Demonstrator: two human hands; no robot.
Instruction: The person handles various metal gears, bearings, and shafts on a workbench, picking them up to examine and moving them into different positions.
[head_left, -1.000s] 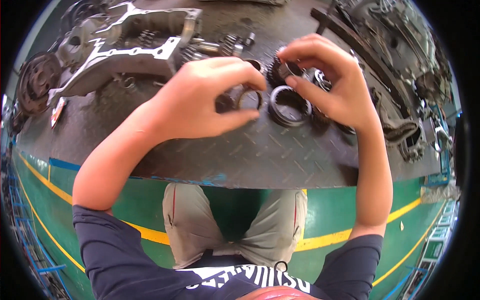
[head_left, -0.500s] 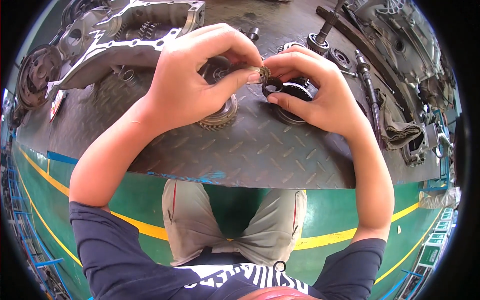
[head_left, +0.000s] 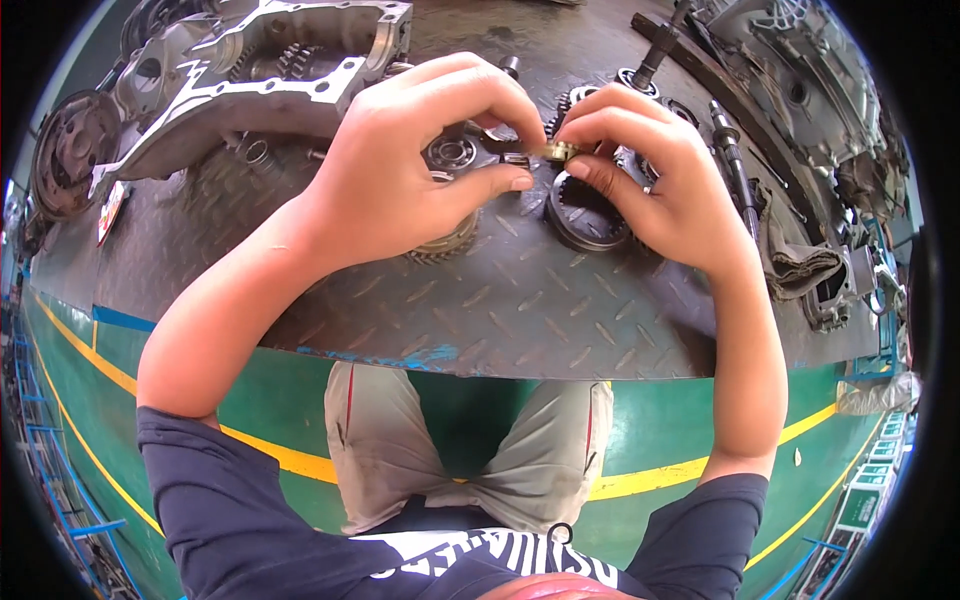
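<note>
My left hand (head_left: 400,160) is raised over the bench, thumb and index finger apart. In the gap between them shows a small dark, striped cylindrical piece (head_left: 515,159); whether the thumb touches it I cannot tell. The left index fingertip is close to a small brass-coloured part (head_left: 560,152), which my right hand (head_left: 650,165) pinches between thumb and fingers. Under the right hand lies a dark ring with inner teeth (head_left: 590,225). A toothed gear (head_left: 447,240) is partly hidden below my left hand, beside a round bearing (head_left: 450,152).
An open metal gearbox housing (head_left: 270,100) stands at the far left, with a round drum-like part (head_left: 78,155) beside it. On the right are a splined shaft (head_left: 733,160), a grey cloth (head_left: 800,255) and another casing (head_left: 790,85). The bench's near edge (head_left: 480,375) faces my knees.
The toothed ring has left my left fingers, whose thumb and index have parted. My right hand now pinches a brass-coloured part instead of the dark ring and has shifted slightly right.
</note>
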